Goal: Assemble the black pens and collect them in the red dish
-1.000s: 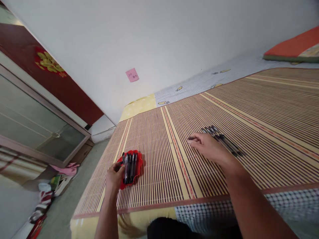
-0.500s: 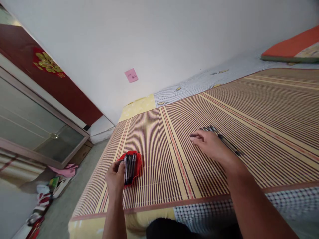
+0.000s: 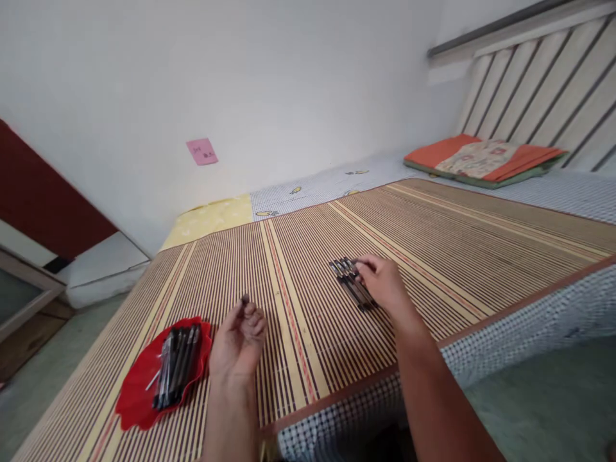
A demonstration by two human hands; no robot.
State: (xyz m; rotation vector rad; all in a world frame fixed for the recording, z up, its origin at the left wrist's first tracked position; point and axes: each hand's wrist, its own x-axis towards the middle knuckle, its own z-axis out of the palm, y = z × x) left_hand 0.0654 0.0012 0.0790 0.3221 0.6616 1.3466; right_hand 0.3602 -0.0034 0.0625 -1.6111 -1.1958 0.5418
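Observation:
My left hand (image 3: 240,337) is held palm-up over the mat, just right of the red scalloped tray (image 3: 129,391). Its fingers are curled in, thumb against forefinger; a dark spot shows at the tips, too small to name. In the tray lies a bunch of black pens (image 3: 179,366), some apparently in clear wrapping. My right hand (image 3: 382,282) pinches the upper end of a black pen at the right side of a row of pens (image 3: 353,285). These lie side by side on the mat, caps pointing away from me. The fingers partly cover the pinched pen.
The striped bamboo mat (image 3: 308,346) covers a bed with a checked sheet (image 3: 481,359) at its edge. A folded orange cloth (image 3: 443,154) lies at the far right by a slatted headboard (image 3: 543,83). A pink note (image 3: 202,151) is on the wall.
The view has swung to the right. My left hand has left the tray's edge and turned palm-up towards the middle. My right hand has closed at the row's right end.

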